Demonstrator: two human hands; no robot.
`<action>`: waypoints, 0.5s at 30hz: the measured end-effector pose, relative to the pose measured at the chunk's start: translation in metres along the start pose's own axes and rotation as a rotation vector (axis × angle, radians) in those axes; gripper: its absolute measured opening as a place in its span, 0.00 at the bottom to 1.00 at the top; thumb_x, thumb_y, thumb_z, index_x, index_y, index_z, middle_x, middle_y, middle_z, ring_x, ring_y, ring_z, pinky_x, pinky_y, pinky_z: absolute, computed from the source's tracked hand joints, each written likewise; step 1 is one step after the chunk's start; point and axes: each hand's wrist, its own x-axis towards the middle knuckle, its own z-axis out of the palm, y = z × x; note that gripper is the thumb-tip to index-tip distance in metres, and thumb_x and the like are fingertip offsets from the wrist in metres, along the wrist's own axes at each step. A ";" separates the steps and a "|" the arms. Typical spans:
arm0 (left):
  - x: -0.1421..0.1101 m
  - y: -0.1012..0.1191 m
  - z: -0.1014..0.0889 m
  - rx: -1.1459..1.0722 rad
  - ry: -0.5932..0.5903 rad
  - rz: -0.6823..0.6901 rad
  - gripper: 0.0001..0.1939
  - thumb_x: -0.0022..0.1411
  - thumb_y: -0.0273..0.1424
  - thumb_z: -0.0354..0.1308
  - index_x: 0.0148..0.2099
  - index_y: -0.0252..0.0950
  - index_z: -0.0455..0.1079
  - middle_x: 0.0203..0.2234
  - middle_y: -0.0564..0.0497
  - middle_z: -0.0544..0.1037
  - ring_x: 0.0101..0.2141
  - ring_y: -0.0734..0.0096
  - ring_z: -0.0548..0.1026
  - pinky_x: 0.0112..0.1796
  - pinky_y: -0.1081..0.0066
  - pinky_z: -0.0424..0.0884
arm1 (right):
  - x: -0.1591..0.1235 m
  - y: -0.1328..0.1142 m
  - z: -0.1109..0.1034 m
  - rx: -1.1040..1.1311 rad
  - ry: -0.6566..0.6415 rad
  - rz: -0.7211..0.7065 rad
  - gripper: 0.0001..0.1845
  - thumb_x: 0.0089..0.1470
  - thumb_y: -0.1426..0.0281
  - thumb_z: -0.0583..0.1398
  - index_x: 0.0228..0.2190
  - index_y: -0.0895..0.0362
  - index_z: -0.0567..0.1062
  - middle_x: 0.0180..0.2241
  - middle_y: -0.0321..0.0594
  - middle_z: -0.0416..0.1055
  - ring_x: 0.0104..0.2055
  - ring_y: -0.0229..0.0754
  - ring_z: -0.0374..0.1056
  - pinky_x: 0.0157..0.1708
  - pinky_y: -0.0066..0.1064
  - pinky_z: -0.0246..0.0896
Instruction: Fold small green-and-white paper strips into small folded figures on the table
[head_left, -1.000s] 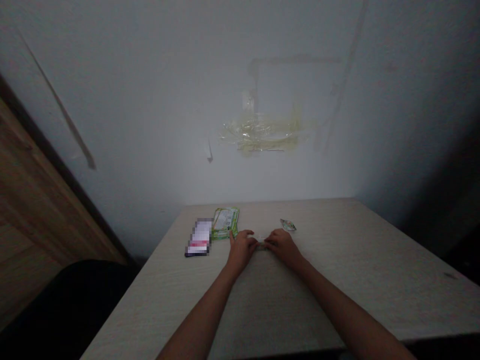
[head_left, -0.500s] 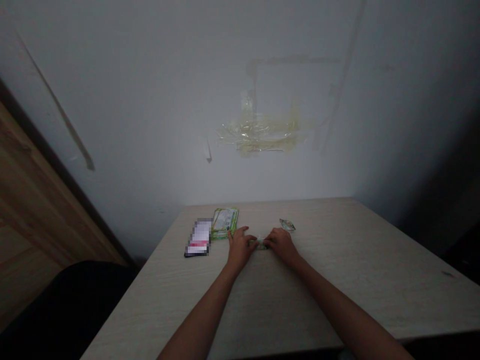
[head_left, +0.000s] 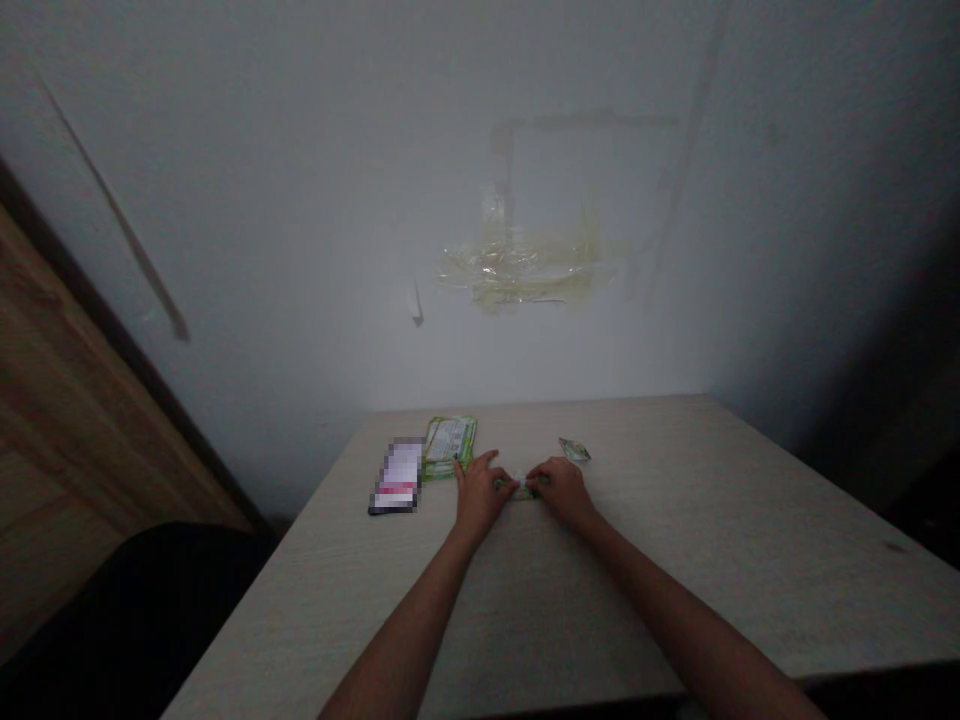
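Between my two hands lies a small green-and-white printed piece (head_left: pixel 523 491), low on the table. Its kind is too small and dim to make out. My left hand (head_left: pixel 480 492) pinches its left end with thumb and index finger, while the other fingers spread out. At the right end, my right hand (head_left: pixel 559 487) has its fingertips closed on the piece. Just beyond that hand rests another small printed piece (head_left: pixel 575 449), pointed at its ends. Green-and-white printed sheets or packets (head_left: pixel 451 441) lie stacked beyond my left fingers.
A phone-like flat object (head_left: pixel 398 478) with a blurred-out screen lies left of the stack. The pale wooden table (head_left: pixel 675 520) meets a wall (head_left: pixel 300 200) bearing old clear tape (head_left: pixel 517 268). A dark shape (head_left: pixel 142 610) stands beside the table's left edge.
My fingertips have shifted very slightly on the small piece, and a bit more of its pale middle shows. Everything else stays where it was.
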 end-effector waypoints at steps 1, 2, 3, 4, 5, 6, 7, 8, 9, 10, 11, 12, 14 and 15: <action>0.000 0.000 0.000 0.000 0.000 -0.004 0.06 0.56 0.38 0.63 0.34 0.44 0.77 0.57 0.48 0.69 0.58 0.57 0.64 0.60 0.38 0.36 | 0.000 0.000 0.000 -0.010 -0.001 0.002 0.07 0.53 0.68 0.61 0.31 0.53 0.81 0.33 0.41 0.76 0.41 0.44 0.69 0.45 0.35 0.57; 0.000 0.000 0.000 0.001 -0.001 -0.008 0.06 0.56 0.38 0.63 0.34 0.44 0.77 0.58 0.48 0.69 0.59 0.56 0.63 0.61 0.38 0.35 | 0.000 -0.001 0.000 -0.019 -0.002 0.005 0.07 0.53 0.68 0.61 0.31 0.53 0.81 0.33 0.41 0.76 0.41 0.44 0.69 0.45 0.35 0.56; 0.001 0.000 0.000 0.001 -0.005 -0.014 0.06 0.55 0.38 0.63 0.34 0.43 0.77 0.58 0.48 0.68 0.59 0.56 0.63 0.61 0.38 0.35 | 0.001 -0.001 0.000 -0.026 -0.002 0.008 0.07 0.53 0.68 0.61 0.31 0.53 0.81 0.33 0.41 0.76 0.41 0.44 0.69 0.46 0.35 0.56; 0.001 0.001 0.000 0.001 -0.009 -0.021 0.07 0.55 0.38 0.63 0.35 0.43 0.77 0.59 0.48 0.68 0.59 0.56 0.63 0.60 0.38 0.35 | 0.001 -0.002 0.000 -0.032 -0.003 0.011 0.07 0.53 0.68 0.61 0.31 0.53 0.81 0.33 0.41 0.76 0.41 0.44 0.68 0.45 0.35 0.56; 0.001 0.001 0.000 0.001 -0.014 -0.026 0.07 0.55 0.39 0.63 0.35 0.43 0.77 0.59 0.49 0.67 0.59 0.55 0.62 0.60 0.37 0.34 | 0.001 -0.002 0.000 -0.036 -0.003 0.014 0.07 0.53 0.68 0.61 0.31 0.53 0.81 0.33 0.41 0.76 0.41 0.44 0.68 0.45 0.35 0.56; 0.001 0.001 -0.001 0.001 -0.017 -0.032 0.07 0.54 0.39 0.64 0.35 0.44 0.77 0.59 0.49 0.67 0.59 0.55 0.62 0.60 0.37 0.34 | 0.001 -0.003 0.000 -0.040 -0.003 0.016 0.07 0.53 0.68 0.61 0.31 0.53 0.81 0.33 0.41 0.76 0.41 0.44 0.68 0.45 0.35 0.56; 0.001 0.001 -0.001 0.000 -0.018 -0.038 0.07 0.54 0.39 0.64 0.35 0.44 0.77 0.60 0.49 0.66 0.59 0.54 0.62 0.60 0.36 0.34 | 0.000 -0.003 0.000 -0.043 -0.004 0.017 0.07 0.53 0.68 0.61 0.31 0.53 0.80 0.33 0.41 0.76 0.41 0.44 0.68 0.45 0.35 0.55; 0.001 0.001 -0.001 -0.002 -0.015 -0.043 0.07 0.54 0.39 0.64 0.35 0.45 0.77 0.60 0.50 0.66 0.59 0.54 0.62 0.60 0.36 0.34 | 0.000 -0.004 0.000 -0.046 -0.003 0.018 0.07 0.53 0.69 0.61 0.31 0.52 0.80 0.33 0.41 0.75 0.41 0.44 0.68 0.45 0.35 0.55; 0.001 0.001 -0.001 -0.003 -0.011 -0.047 0.07 0.54 0.39 0.63 0.35 0.45 0.77 0.60 0.50 0.66 0.59 0.54 0.63 0.60 0.36 0.35 | 0.000 -0.004 0.000 -0.050 -0.002 0.019 0.06 0.53 0.69 0.61 0.31 0.52 0.80 0.34 0.41 0.75 0.41 0.44 0.68 0.45 0.35 0.55; 0.001 0.001 -0.001 -0.006 -0.008 -0.050 0.06 0.54 0.39 0.63 0.34 0.45 0.77 0.60 0.50 0.66 0.59 0.54 0.63 0.60 0.36 0.35 | -0.001 -0.005 0.000 -0.052 0.000 0.021 0.06 0.53 0.69 0.61 0.31 0.52 0.80 0.34 0.41 0.75 0.42 0.45 0.67 0.45 0.35 0.54; 0.001 0.001 0.000 -0.009 -0.008 -0.052 0.06 0.54 0.39 0.63 0.34 0.45 0.77 0.60 0.51 0.66 0.59 0.54 0.63 0.60 0.36 0.35 | -0.001 -0.005 0.000 -0.054 0.001 0.025 0.06 0.53 0.69 0.61 0.31 0.52 0.80 0.34 0.41 0.75 0.42 0.45 0.67 0.45 0.35 0.54; 0.001 0.001 0.000 -0.010 -0.008 -0.053 0.06 0.54 0.39 0.63 0.34 0.45 0.77 0.59 0.51 0.67 0.59 0.54 0.63 0.60 0.36 0.34 | -0.001 -0.006 0.000 -0.054 0.002 0.029 0.06 0.53 0.69 0.61 0.31 0.52 0.80 0.34 0.41 0.75 0.42 0.45 0.67 0.45 0.35 0.53; 0.001 0.001 0.000 -0.008 -0.007 -0.057 0.06 0.54 0.39 0.64 0.34 0.45 0.77 0.59 0.51 0.67 0.58 0.54 0.64 0.60 0.36 0.34 | -0.001 -0.006 0.001 -0.053 0.004 0.041 0.06 0.53 0.69 0.61 0.31 0.52 0.79 0.34 0.40 0.75 0.43 0.45 0.66 0.46 0.36 0.52; 0.002 0.001 0.000 -0.005 -0.006 -0.059 0.06 0.54 0.39 0.64 0.33 0.45 0.77 0.59 0.51 0.67 0.58 0.54 0.64 0.60 0.36 0.34 | -0.001 -0.006 0.001 -0.049 0.004 0.045 0.06 0.53 0.69 0.61 0.31 0.52 0.79 0.35 0.40 0.75 0.44 0.45 0.66 0.47 0.36 0.52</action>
